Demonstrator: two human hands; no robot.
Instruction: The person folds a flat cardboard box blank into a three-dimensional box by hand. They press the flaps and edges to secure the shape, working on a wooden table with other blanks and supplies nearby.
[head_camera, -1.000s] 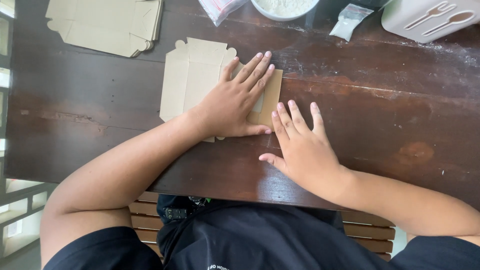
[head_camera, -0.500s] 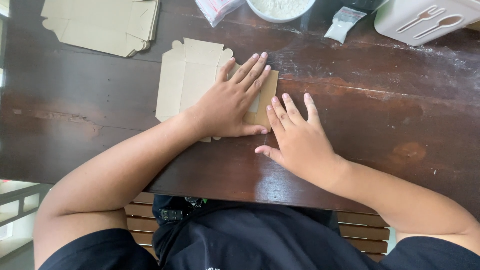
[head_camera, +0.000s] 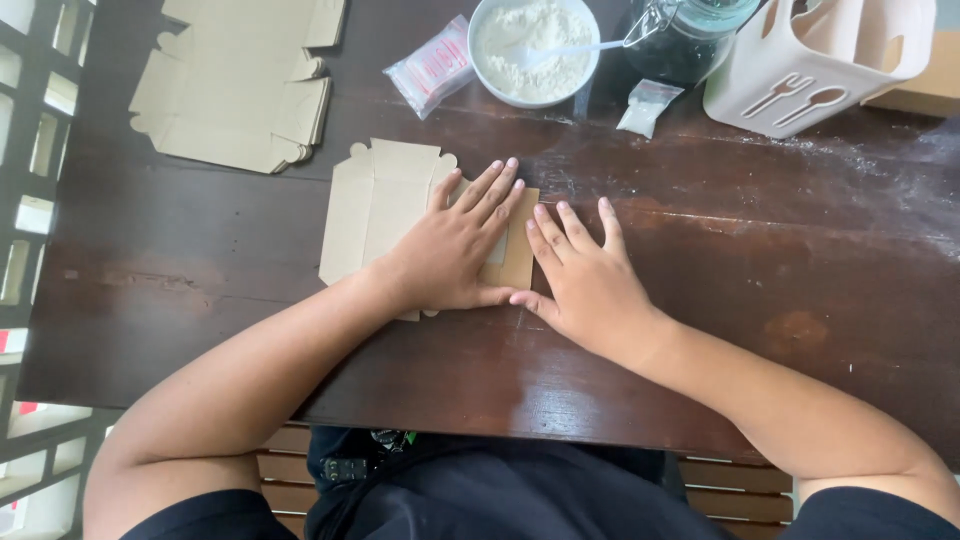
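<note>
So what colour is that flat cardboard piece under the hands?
Plain light brown, the flat cardboard piece shows best in the head view, against the dark wooden table.

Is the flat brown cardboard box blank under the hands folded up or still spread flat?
Mostly flat: the brown cardboard box blank lies on the table, left hand pressing it.

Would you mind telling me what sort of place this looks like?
Probably a home or small food-packing workspace: a dark wooden table holds a stack of flat brown cardboard box blanks, a white bowl of white powder and a white plastic cutlery caddy.
</note>
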